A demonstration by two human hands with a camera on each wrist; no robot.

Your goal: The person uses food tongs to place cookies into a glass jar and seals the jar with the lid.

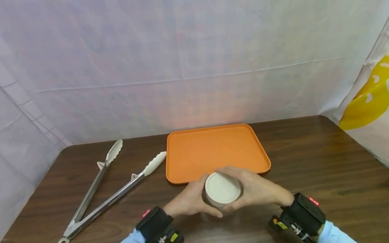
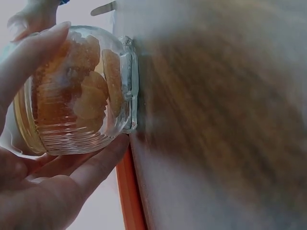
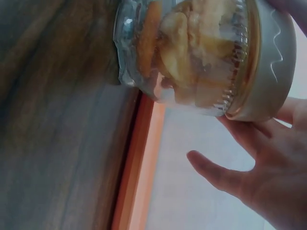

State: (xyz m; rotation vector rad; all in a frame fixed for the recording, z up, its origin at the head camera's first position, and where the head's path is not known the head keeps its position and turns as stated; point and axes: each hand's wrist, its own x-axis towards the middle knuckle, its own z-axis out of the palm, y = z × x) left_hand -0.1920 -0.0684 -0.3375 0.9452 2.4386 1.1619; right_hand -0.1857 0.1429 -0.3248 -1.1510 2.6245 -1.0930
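A glass jar with a pale lid stands upright between both hands, in front of the orange tray. Chunky golden-brown pieces show through its ribbed clear wall. My left hand holds the jar's body from the left, thumb on the near side and fingers behind. From the other side my right hand curls round the jar up at the lid, with one finger stretched away from the glass. The jar's base is right at the tabletop in both wrist views.
Long metal tongs with pale scalloped tips lie spread on the left of the dark wooden table, one tip near the tray's left edge. Pale cloth hangs behind the table and along both sides.
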